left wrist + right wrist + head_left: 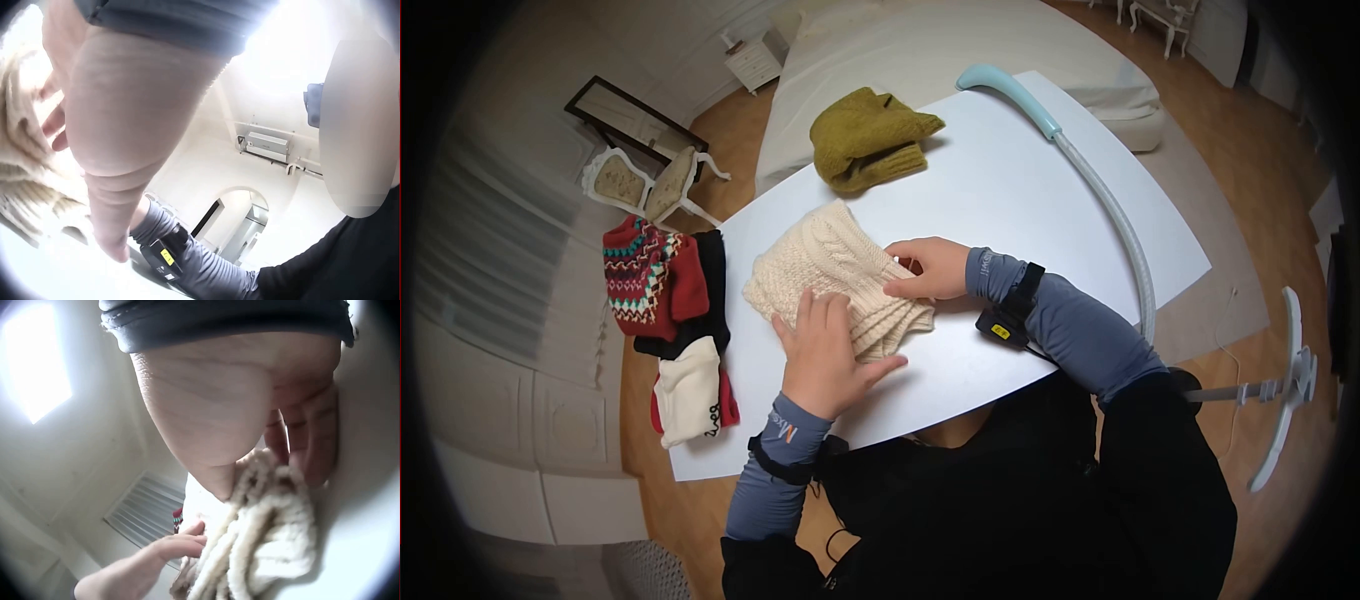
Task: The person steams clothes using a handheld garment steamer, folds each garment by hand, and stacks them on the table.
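Note:
A folded cream cable-knit sweater (825,265) lies on the white table in the head view. My left hand (822,350) rests on its near left part with fingers spread and the thumb held away. At the right edge of the sweater, my right hand (935,268) pinches the layered knit between thumb and fingers. The right wrist view shows this closely: the ribbed layers of the sweater (250,537) bunch under the thumb, with the fingers (322,444) behind them. In the left wrist view, the palm hides most of the left fingers' contact.
An olive knit garment (865,140) sits folded at the table's far side. Along the left edge lie a red patterned knit (650,280), dark cloth and a white folded garment (688,390). A pale blue curved handle on a long tube (1100,185) crosses the right side.

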`<state>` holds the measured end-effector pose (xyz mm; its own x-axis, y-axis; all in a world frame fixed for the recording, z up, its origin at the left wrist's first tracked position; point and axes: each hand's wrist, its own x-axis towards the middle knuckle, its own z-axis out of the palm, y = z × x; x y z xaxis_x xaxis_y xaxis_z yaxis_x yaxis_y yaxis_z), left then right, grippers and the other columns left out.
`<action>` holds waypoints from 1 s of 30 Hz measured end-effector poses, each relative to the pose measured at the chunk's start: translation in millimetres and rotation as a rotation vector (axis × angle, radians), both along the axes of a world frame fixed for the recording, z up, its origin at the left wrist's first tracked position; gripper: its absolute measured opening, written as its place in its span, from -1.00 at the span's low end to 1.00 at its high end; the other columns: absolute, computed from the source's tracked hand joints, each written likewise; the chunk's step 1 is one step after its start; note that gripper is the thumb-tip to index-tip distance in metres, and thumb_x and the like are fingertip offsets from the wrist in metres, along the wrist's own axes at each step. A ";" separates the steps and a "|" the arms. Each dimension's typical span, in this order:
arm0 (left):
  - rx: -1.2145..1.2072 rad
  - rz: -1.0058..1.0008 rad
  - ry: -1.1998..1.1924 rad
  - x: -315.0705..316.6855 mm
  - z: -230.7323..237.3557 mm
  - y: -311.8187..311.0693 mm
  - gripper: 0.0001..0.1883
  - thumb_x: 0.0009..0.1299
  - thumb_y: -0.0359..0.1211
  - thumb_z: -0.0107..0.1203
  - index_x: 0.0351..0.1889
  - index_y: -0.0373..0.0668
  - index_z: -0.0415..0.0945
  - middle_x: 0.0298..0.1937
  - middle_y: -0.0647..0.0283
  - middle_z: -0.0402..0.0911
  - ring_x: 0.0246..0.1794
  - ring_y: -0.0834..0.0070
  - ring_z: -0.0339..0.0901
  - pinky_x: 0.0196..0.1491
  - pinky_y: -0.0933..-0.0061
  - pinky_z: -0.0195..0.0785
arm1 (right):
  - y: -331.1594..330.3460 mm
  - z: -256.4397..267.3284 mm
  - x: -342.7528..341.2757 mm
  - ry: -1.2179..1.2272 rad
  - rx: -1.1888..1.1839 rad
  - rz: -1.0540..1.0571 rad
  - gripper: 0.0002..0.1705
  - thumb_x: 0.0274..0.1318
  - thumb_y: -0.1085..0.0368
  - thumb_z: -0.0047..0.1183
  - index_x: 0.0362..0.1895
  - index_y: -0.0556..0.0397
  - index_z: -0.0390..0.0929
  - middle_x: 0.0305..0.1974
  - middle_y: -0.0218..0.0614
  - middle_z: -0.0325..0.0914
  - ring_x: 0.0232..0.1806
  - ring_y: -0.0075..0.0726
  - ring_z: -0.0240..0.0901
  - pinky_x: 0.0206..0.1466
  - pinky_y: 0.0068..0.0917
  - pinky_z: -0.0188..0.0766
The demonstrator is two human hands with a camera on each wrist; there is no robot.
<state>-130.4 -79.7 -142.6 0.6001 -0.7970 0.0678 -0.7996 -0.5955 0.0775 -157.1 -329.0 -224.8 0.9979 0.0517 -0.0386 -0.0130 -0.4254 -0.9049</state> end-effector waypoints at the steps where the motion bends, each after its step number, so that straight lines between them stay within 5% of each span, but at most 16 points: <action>1: -0.063 0.037 -0.058 2.7 -15.5 1.0 -0.08 0.18 0.12 0.39 0.43 -0.11 0.33 0.49 -0.09 0.24 0.61 -0.21 -0.06 0.38 -0.68 -0.21 | 0.9 -1.5 1.6 -0.027 -0.055 0.005 -0.25 0.19 -0.15 0.27 0.33 0.00 0.48 -0.13 -0.14 0.67 -0.18 -0.29 0.61 -0.04 -0.40 0.57; 5: 0.023 0.115 -0.095 11.9 -41.8 2.8 -0.12 0.24 0.07 0.35 0.49 0.01 0.28 0.59 -0.07 0.09 0.64 -0.21 -0.19 0.36 -0.69 -0.17 | -1.4 -1.3 0.0 -0.071 -0.053 -0.002 -0.28 0.23 -0.11 0.25 0.30 0.10 0.46 -0.21 -0.26 0.62 -0.29 -0.35 0.58 -0.15 -0.41 0.58; 10: 0.022 0.211 -0.041 70.4 -50.1 8.4 -0.24 0.29 -0.23 0.27 0.49 0.10 0.28 0.63 -0.07 0.00 0.65 -0.30 -0.28 0.32 -0.72 -0.06 | -7.8 10.4 -4.3 0.101 0.056 -0.041 -0.37 0.31 0.05 0.22 0.32 0.10 0.43 -0.25 -0.38 0.55 -0.33 -0.51 0.52 -0.26 -0.51 0.55; 11: 0.019 0.229 -0.061 85.8 -55.4 8.1 -0.25 0.27 -0.38 0.23 0.47 0.21 0.29 0.68 0.15 -0.04 0.68 -0.17 -0.33 0.34 -0.68 0.02 | -9.4 8.2 -2.9 0.106 0.080 -0.048 -0.39 0.31 0.04 0.21 0.29 0.14 0.45 -0.29 -0.40 0.54 -0.36 -0.52 0.53 -0.30 -0.50 0.55; 12: 0.019 0.229 -0.061 103.3 -59.3 8.6 -0.25 0.27 -0.38 0.23 0.47 0.21 0.29 0.68 0.15 -0.04 0.68 -0.17 -0.33 0.34 -0.68 0.02 | -10.2 6.5 -1.7 0.105 0.079 -0.048 -0.39 0.31 0.04 0.21 0.29 0.14 0.45 -0.29 -0.40 0.54 -0.36 -0.52 0.53 -0.30 -0.50 0.55; 14: -0.076 0.126 -0.044 139.3 -64.1 7.0 -0.26 0.23 -0.53 0.18 0.43 0.03 0.31 0.61 -0.11 0.05 0.60 -0.42 -0.23 0.55 -0.34 -0.10 | -11.5 2.8 0.0 0.102 0.037 -0.004 -0.44 0.31 0.05 0.19 0.25 0.13 0.49 -0.32 -0.44 0.55 -0.37 -0.54 0.52 -0.28 -0.51 0.55; 15: -0.099 0.107 -0.062 154.9 -66.5 3.3 -0.26 0.18 -0.62 0.14 0.39 -0.04 0.32 0.59 -0.16 0.07 0.60 -0.38 -0.18 0.63 -0.13 -0.24 | -12.5 -1.9 2.0 0.100 0.034 -0.007 -0.44 0.31 0.05 0.19 0.25 0.13 0.49 -0.32 -0.44 0.55 -0.37 -0.54 0.52 -0.28 -0.51 0.55; 16: -0.101 0.104 -0.063 170.8 -68.5 -1.6 -0.26 0.18 -0.62 0.14 0.39 -0.04 0.32 0.59 -0.16 0.07 0.60 -0.38 -0.18 0.63 -0.13 -0.24 | -13.3 -8.3 4.1 0.064 0.014 0.009 -0.47 0.31 0.06 0.19 0.22 0.12 0.51 -0.33 -0.46 0.55 -0.38 -0.55 0.52 -0.27 -0.52 0.54; 18: -0.033 0.174 -0.051 202.0 -73.6 -12.6 -0.23 0.25 -0.59 0.14 0.45 0.17 0.30 0.68 0.16 -0.02 0.67 -0.21 -0.30 0.54 -0.20 0.08 | -13.7 -11.9 5.1 0.028 -0.008 0.021 -0.50 0.31 0.07 0.18 0.19 0.12 0.53 -0.35 -0.48 0.56 -0.38 -0.56 0.52 -0.26 -0.52 0.53; 19: -0.027 0.184 -0.058 217.2 -78.1 -17.2 -0.22 0.24 -0.60 0.15 0.45 0.17 0.30 0.68 0.15 -0.03 0.66 -0.24 -0.30 0.60 -0.05 -0.01 | -13.6 -11.1 5.1 0.048 0.006 0.020 -0.52 0.31 0.08 0.18 0.16 0.12 0.55 -0.36 -0.48 0.56 -0.38 -0.56 0.52 -0.23 -0.53 0.52; 30: -0.135 0.132 -0.075 289.4 -84.9 -62.7 -0.21 0.25 -0.62 0.12 0.46 0.17 0.29 0.68 0.17 -0.03 0.66 -0.22 -0.29 0.62 0.01 -0.04 | -13.2 3.2 1.5 0.106 0.066 0.001 -0.60 0.29 0.10 0.17 0.03 0.14 0.61 -0.38 -0.48 0.59 -0.35 -0.56 0.51 -0.15 -0.54 0.49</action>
